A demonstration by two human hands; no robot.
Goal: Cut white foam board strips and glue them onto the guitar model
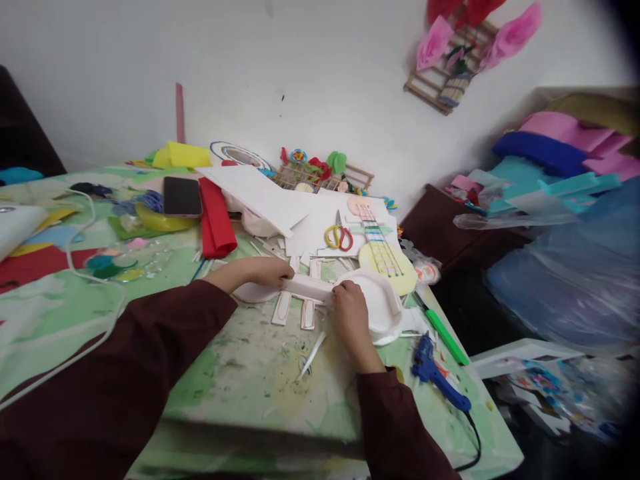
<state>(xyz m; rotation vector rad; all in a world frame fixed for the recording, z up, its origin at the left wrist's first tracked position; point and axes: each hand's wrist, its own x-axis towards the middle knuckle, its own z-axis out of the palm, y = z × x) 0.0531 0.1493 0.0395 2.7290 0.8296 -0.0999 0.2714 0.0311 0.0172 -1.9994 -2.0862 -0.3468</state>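
Observation:
A white foam-board guitar shape (pixel 375 303) lies across the table in front of me, with a round part at each end and short flat tabs (pixel 283 309) sticking out from its neck. A long white strip (pixel 311 288) stands along the neck. My left hand (pixel 270 272) pinches the strip's left end. Curled fingers of my right hand (pixel 351 313) press on its right end, beside the larger round part. Just behind lies a flat yellow and pink guitar cutout (pixel 387 260) with strings drawn or laid along it.
A blue glue gun (pixel 437 373) and a green cutter knife (pixel 447 337) lie at the right table edge. Scissors (pixel 339 237) rest on white board behind. A phone (pixel 183 197), red roll (pixel 217 220) and white cable (pixel 95 277) are on the left. A white scrap (pixel 313 357) lies in front.

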